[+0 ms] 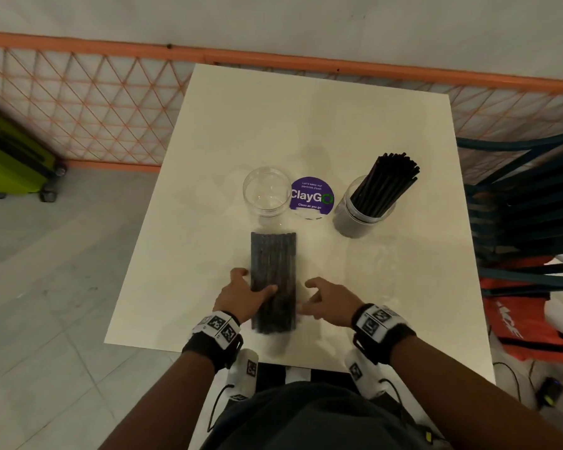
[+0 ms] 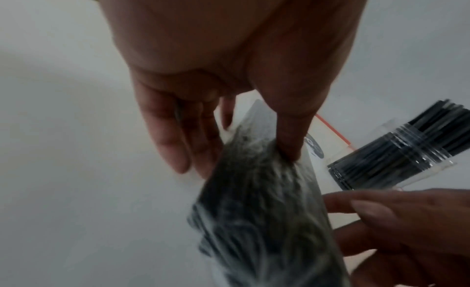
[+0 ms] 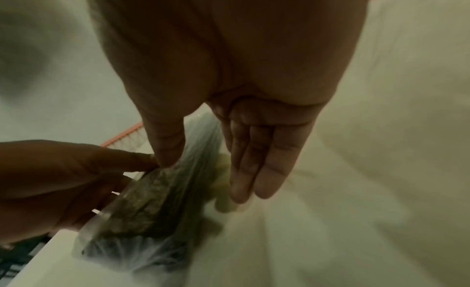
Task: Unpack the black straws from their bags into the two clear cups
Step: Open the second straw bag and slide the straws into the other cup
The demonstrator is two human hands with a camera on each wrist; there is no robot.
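Low in the frame's centre, your left hand (image 1: pixel 241 295) grips the bag of black straws (image 1: pixel 273 280) on the tabletop (image 1: pixel 306 125); your right hand (image 1: pixel 330 298) hovers beside it, fingers released. Above stand the empty cup (image 1: pixel 267 193) and, to its right, the filled cup (image 1: pixel 364 206).

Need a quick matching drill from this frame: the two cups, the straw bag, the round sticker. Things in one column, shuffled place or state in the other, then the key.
Things:
1. left clear cup
2. right clear cup
3. bag of black straws
4. purple sticker

Place or state:
A. flat on the table between the two cups
B. filled with black straws standing up
C. empty
D. lying on the table, gripped by the left hand, with the right hand beside it

Pairs: 1-C, 2-B, 3-D, 4-A
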